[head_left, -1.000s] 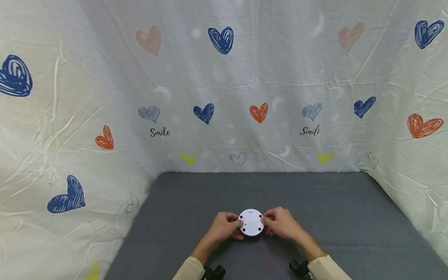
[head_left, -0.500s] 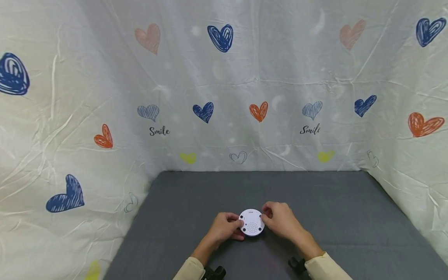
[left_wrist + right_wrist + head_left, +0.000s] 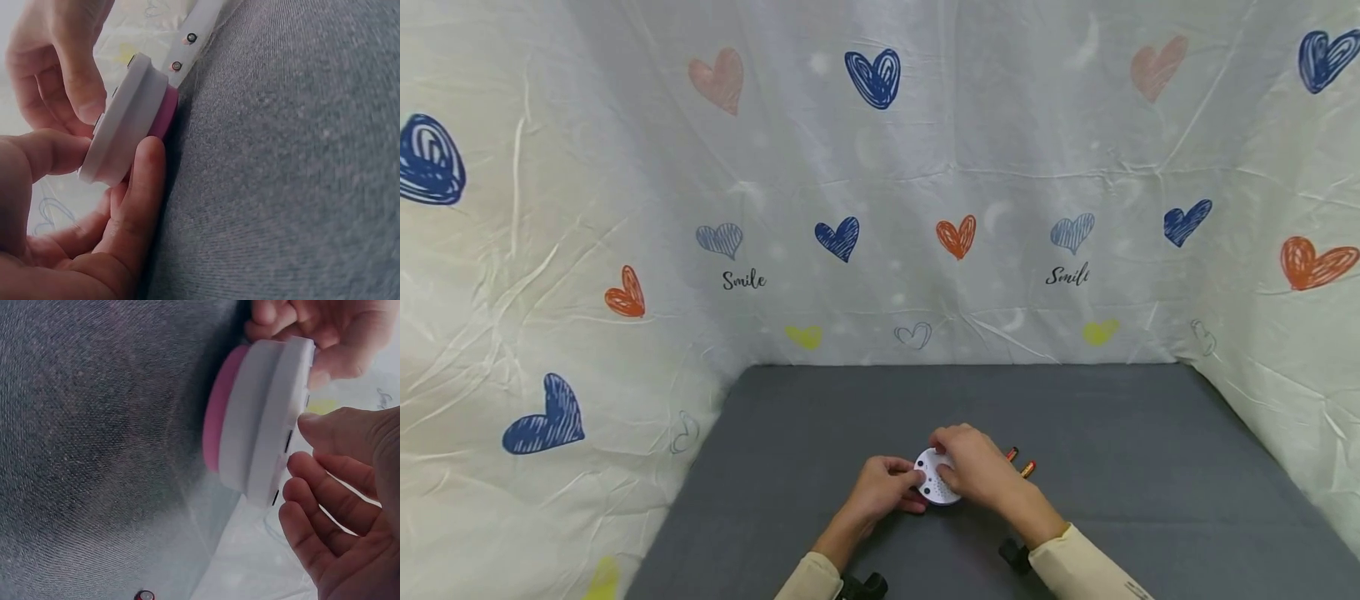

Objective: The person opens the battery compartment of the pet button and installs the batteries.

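A round white device [image 3: 929,487] with small dark feet and speaker holes on its upturned back stands over the grey cloth. Its other side has a pink layer [image 3: 224,409], facing the cloth. My left hand [image 3: 883,487] pinches the device's left edge, with the thumb on the back and fingers underneath. Reaching over from the right, my right hand [image 3: 976,465] rests its thumb on the back, and its other fingers bend loosely near the rim. It hides the device's right part. Two batteries [image 3: 1027,470] lie just beyond the right hand, partly covered by it.
Grey cloth [image 3: 820,417] covers the table. White curtains [image 3: 955,283] printed with hearts surround its back and sides. A dark wrist camera mount [image 3: 863,587] shows by the left sleeve, another mount [image 3: 1015,556] by the right.
My right hand has released the device's right edge and moved left over its back. Its move uncovers the two batteries. The left hand keeps its hold.
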{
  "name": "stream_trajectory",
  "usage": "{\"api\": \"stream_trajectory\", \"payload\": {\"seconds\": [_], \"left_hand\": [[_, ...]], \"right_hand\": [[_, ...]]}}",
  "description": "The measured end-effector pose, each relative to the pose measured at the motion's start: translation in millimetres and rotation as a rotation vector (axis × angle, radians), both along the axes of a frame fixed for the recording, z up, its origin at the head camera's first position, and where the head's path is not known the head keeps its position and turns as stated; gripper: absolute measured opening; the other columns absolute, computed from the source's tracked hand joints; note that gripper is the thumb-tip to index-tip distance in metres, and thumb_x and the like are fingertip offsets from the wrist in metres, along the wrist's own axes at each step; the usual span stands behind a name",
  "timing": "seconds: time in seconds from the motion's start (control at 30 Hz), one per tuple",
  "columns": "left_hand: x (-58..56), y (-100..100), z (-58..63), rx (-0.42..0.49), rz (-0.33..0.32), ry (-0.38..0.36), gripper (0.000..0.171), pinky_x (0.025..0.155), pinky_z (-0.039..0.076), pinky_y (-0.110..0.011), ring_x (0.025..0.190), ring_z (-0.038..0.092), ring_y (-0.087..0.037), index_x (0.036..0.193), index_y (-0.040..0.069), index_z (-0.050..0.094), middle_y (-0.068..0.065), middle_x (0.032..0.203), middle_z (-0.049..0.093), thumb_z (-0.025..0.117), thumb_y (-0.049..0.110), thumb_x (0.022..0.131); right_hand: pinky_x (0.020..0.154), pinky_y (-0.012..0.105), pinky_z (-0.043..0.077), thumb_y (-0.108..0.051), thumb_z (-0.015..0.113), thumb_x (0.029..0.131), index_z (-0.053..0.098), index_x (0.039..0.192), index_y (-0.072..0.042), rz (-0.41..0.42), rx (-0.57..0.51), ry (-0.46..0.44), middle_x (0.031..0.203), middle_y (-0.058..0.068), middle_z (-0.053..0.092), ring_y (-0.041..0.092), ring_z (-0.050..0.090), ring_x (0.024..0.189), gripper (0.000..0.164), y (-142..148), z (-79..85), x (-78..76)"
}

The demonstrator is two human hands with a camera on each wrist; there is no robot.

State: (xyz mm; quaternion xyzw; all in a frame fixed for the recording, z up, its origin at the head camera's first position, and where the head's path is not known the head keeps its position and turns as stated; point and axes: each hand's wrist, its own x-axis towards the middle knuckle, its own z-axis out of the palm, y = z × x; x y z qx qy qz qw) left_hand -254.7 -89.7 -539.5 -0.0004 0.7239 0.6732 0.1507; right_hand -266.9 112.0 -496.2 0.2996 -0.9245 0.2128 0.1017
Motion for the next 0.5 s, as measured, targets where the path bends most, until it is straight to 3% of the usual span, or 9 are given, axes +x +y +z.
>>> {"api": "stream_trajectory", "payload": {"seconds": [0.5], "left_hand": [[0.7,1.0,-1.3,-0.019,0.002,0.008,0.027,0.067,0.071,-0.034,0.072,0.079,-0.021,0.120,-0.015,0.070,-0.016,0.098,0.077,0.071,0.004,0.101]], "right_hand": [[0.083,0.040,0.061,-0.006,0.082,0.093,0.073,0.110,-0.009,0.049,0.067,-0.009,0.106,0.004,0.072,0.021,0.064,0.098,0.020,-2.5,-2.5,-3.2]]}}
